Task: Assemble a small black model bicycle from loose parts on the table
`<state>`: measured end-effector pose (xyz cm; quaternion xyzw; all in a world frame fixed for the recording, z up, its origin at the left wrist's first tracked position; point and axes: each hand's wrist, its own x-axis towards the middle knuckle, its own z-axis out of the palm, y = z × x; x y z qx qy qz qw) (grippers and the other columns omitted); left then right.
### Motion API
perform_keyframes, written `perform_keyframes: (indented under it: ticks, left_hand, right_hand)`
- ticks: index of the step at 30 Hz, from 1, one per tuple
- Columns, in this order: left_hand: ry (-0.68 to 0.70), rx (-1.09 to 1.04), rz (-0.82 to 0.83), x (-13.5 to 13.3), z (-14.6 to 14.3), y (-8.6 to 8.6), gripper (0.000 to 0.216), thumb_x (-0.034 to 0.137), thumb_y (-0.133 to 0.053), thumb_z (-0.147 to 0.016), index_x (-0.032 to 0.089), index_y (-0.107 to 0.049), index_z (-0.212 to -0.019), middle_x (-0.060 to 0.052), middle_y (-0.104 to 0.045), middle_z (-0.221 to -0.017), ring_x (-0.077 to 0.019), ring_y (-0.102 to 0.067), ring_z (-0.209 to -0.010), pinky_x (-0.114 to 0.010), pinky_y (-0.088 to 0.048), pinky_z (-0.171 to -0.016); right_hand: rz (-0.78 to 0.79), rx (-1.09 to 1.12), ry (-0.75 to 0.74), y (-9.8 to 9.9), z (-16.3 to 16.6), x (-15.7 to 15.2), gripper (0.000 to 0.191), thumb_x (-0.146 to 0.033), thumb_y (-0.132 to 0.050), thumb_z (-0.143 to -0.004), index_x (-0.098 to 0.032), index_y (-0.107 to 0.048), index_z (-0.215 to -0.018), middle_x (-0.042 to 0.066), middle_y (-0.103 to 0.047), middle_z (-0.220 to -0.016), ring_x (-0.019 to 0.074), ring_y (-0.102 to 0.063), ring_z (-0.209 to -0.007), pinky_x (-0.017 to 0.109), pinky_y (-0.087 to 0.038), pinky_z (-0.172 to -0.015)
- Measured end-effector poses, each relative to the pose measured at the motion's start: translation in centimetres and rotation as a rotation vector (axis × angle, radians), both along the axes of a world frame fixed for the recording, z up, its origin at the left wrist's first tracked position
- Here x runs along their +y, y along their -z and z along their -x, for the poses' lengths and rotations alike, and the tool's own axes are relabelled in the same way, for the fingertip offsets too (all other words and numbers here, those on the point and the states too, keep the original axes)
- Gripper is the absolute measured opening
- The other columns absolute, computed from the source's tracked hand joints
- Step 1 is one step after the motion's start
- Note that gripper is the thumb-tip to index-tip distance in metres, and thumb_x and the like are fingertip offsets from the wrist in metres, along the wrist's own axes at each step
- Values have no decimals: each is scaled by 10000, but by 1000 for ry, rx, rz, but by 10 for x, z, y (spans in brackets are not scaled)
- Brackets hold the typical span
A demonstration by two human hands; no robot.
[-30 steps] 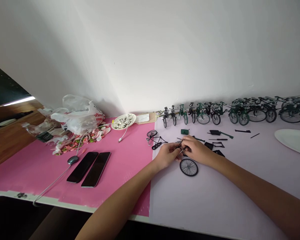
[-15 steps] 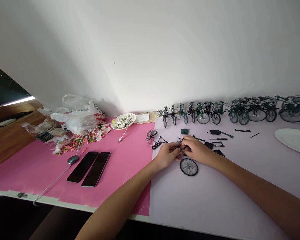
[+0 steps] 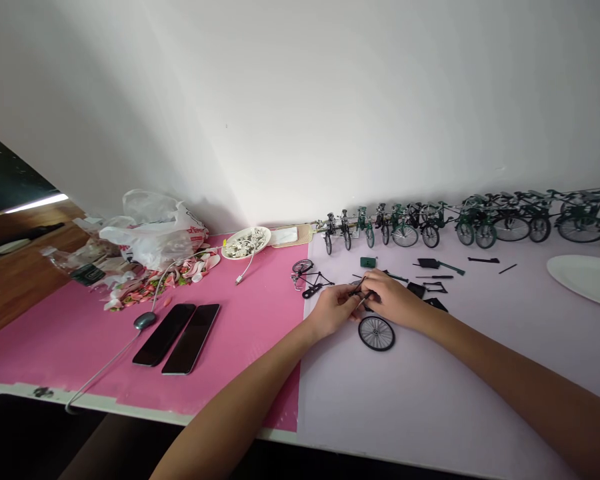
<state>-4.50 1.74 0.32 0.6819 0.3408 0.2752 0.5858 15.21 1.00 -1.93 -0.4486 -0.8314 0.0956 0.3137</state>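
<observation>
My left hand [image 3: 331, 310] and my right hand [image 3: 391, 298] meet over the pale side of the table. Between their pinched fingertips is a small dark model-bicycle part [image 3: 359, 285]; the fingers cover most of it, so its exact kind cannot be made out. A black spoked toy wheel [image 3: 377, 333] lies flat just below my fingers. Left of my left hand rests a partly assembled model bicycle [image 3: 314, 288] with one wheel attached. Beyond the hands lies a small green part [image 3: 369, 262]. Several loose black and green parts, including a black flat piece [image 3: 436, 305], lie beside my right hand.
Finished model bicycles [image 3: 460, 223] line the wall. A white plate [image 3: 587, 279] is at right. On the pink side lie two phones [image 3: 190, 340], a cable with a grey puck [image 3: 145, 321], a dish of small pieces [image 3: 224, 251], a plastic bag [image 3: 155, 237] and a bottle [image 3: 87, 273].
The whole view has shifted very slightly. Both hands keep their grip on the small dark part, with barely any finger movement visible.
</observation>
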Motion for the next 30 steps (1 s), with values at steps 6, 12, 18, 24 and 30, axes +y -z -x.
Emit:
perform_keyframes:
  ticks: [6,12,18,24,30]
  left_hand:
    - [0,-7,0,1,0,1,367,357,-637,-903,88,-713,-1141,-35,-676,-749,-114,-629,-576,-234,-532,-618]
    - [-22,-17,4,2,-1,4,362,339,-630,-910,94,-724,-1159,-44,-695,-771,-105,-626,-579,-228,-536,-622]
    - [-48,-43,23,2,-1,4,316,281,-599,-925,89,-740,-1134,-48,-708,-791,-109,-657,-611,-212,-538,-612]
    - [-74,-75,69,3,-2,5,324,299,-601,-936,72,-742,-1119,-85,-730,-861,-102,-667,-613,-196,-527,-589]
    - [-73,-113,114,8,0,9,407,377,-636,-930,76,-719,-1191,-107,-744,-905,-98,-670,-623,-194,-522,-590]
  right_hand:
    - [4,12,1,-4,1,-2,289,5,-531,-730,-233,-377,-676,17,-496,-795,197,-507,-803,281,-417,-652]
    - [0,40,-11,-4,0,-2,268,-46,-526,-804,-238,-359,-719,10,-478,-794,179,-477,-728,269,-390,-617]
    - [-83,91,-6,2,-1,1,231,-52,-536,-803,-236,-407,-753,13,-509,-791,178,-493,-710,274,-397,-616]
    - [-138,133,54,3,-1,0,202,-51,-557,-791,-231,-473,-749,31,-589,-797,188,-555,-716,288,-425,-633]
    - [-175,171,109,1,1,-1,223,-128,-588,-844,-233,-461,-695,35,-632,-781,186,-578,-705,302,-450,-651]
